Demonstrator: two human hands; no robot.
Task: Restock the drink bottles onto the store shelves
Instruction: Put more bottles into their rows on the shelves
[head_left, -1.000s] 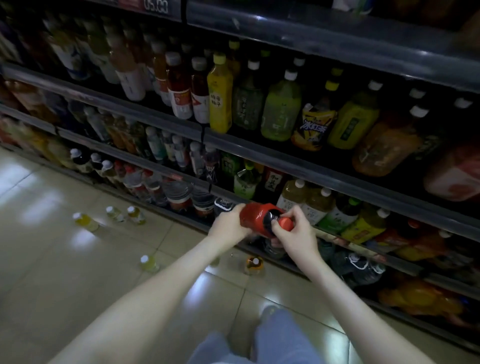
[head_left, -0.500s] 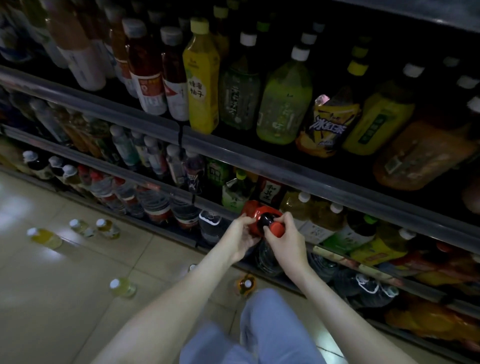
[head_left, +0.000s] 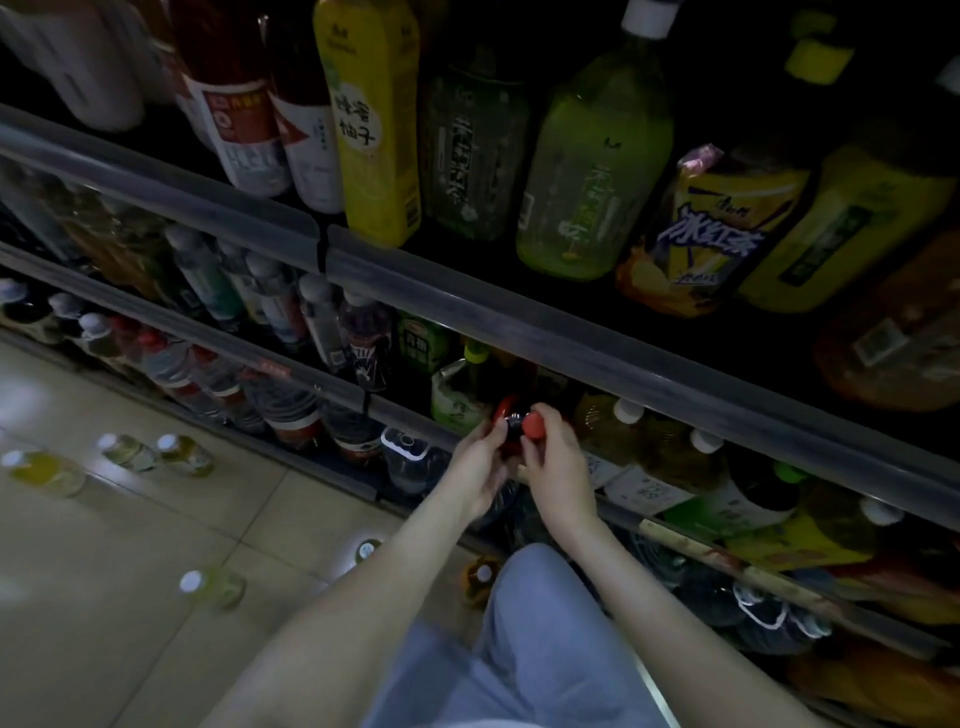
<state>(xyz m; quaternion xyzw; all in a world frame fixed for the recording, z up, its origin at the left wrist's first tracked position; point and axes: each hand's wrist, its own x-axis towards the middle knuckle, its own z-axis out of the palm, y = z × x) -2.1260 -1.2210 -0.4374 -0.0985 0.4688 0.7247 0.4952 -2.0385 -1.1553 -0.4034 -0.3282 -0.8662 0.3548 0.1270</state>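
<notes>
**Carefully now: stand the red bottle in its slot**

Both hands are on the red bottle (head_left: 511, 420), which lies tipped with its cap toward the person at the front lip of the lower shelf (head_left: 400, 415). That puts it just below the view's centre. The right grip (head_left: 558, 462) pinches the red cap (head_left: 533, 425) between thumb and curled fingers. The left grip (head_left: 480, 467) is closed narrowly on the dark shoulder, at 9 o'clock from the cap. Whether the base already rests on the shelf is lost in shadow.

The slot looks tight. A green-labelled bottle (head_left: 456, 402) stands just beside it at 10 o'clock, and white-capped bottles (head_left: 605, 434) crowd in at 3 o'clock. The upper rail (head_left: 597, 345) overhangs at 12 o'clock.

- Steering is best done with the cap, while the left fingers steady the shoulder.
- The bottle should be upright before it is pushed back, or its top may catch the rail.
- It should go in straight, toward 12 o'clock, to avoid nudging the green neighbour.
- Neither hand should let go until the base feels flat.

More bottles (head_left: 184, 454) wait on the floor (head_left: 130, 545) at 8 o'clock, so much restocking likely remains.
</notes>
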